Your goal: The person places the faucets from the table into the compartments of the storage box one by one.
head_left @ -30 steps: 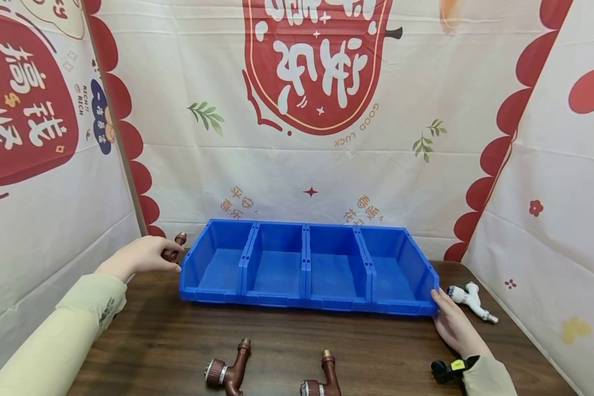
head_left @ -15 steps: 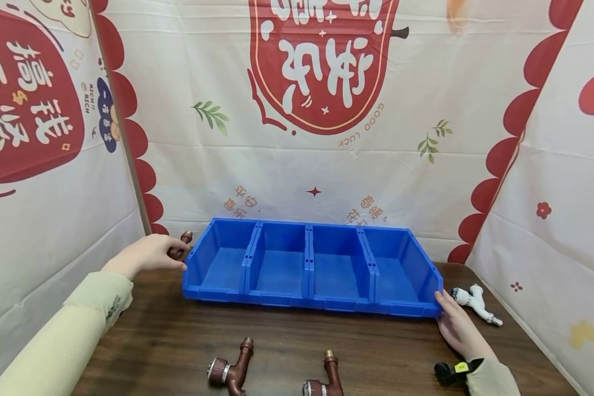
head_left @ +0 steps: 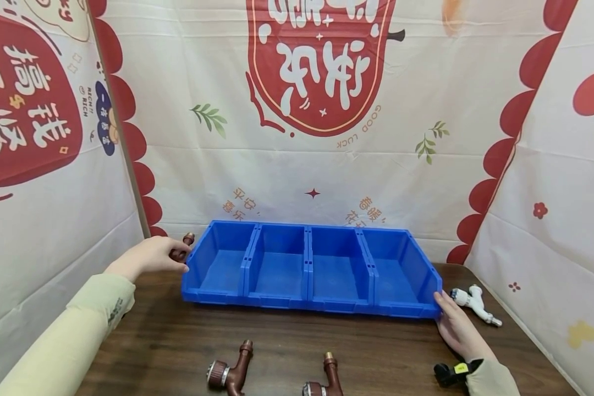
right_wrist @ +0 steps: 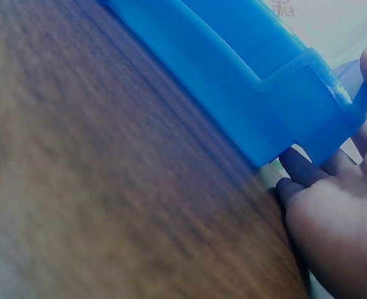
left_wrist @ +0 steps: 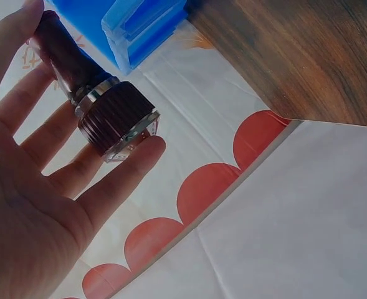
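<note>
A person's left hand (head_left: 148, 256), its fingers spread and mostly straight, pinched a brown faucet (left_wrist: 118, 118) between thumb and fingers. Its fingertips were just beside the left end of a long blue bin (head_left: 277, 301); whether they touched it could not be told. The right hand (head_left: 457, 324) gripped the bin's near right corner, thumb against the side and fingertips under the bottom edge. A black band (head_left: 450, 374) with a yellow label circled that wrist. The bin, divided into four compartments in a row, sat toward the back of a dark wooden table (head_left: 376, 352). Nearer the viewer lay a second brown faucet (head_left: 236, 374) and, to its right, a third brown faucet (head_left: 331, 371), partly cut off. A white faucet (head_left: 475, 302) lay beyond the right hand. Pale printed cloth (head_left: 287, 170) enclosed three sides.
</note>
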`<state>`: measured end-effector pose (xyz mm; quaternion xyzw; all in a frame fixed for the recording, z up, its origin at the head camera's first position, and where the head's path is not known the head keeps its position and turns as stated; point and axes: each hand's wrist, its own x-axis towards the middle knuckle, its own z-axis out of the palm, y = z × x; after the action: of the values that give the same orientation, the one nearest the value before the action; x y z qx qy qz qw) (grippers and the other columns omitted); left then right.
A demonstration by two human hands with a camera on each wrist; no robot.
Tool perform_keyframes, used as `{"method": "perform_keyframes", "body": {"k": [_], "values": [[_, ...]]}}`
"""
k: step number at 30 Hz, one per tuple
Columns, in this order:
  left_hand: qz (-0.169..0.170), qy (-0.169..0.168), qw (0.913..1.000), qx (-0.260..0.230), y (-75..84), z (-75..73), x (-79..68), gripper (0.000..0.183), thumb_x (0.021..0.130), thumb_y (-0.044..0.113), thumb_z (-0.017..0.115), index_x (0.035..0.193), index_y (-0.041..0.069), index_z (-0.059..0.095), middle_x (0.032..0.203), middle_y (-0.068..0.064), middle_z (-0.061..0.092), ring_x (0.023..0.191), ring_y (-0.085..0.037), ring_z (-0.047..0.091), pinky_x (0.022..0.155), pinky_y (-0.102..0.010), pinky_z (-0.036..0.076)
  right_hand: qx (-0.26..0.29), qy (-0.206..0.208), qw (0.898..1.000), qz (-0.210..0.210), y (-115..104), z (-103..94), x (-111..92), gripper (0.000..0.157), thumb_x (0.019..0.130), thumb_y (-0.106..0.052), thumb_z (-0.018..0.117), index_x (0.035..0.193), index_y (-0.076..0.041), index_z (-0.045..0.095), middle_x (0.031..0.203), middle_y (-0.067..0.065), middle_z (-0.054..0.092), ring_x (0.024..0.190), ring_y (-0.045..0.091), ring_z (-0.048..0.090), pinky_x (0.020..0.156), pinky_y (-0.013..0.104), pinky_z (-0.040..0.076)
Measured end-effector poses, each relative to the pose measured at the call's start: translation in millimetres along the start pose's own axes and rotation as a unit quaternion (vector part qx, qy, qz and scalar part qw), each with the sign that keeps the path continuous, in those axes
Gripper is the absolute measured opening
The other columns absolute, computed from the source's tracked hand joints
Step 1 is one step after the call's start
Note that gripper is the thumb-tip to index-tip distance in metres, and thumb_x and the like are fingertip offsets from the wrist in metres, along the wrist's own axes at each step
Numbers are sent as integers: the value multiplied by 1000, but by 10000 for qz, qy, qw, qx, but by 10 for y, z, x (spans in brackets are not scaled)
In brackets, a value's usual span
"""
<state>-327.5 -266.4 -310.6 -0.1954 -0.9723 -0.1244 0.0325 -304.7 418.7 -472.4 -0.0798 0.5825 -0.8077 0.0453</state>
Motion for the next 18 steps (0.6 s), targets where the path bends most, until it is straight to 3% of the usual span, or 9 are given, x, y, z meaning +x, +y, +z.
{"method": "perform_keyframes", "body": {"k": [18], "values": [[19,-1,10000,-36,2,-14,5,56,78,36,79,121,2,66,100,-9,68,89,-25,61,78,-50,53,-61,52,9999,141,-21,12,0,75,106,-32,35,147,-14,-25,153,1,-33,138,18,-30,110,39,-20]]}}
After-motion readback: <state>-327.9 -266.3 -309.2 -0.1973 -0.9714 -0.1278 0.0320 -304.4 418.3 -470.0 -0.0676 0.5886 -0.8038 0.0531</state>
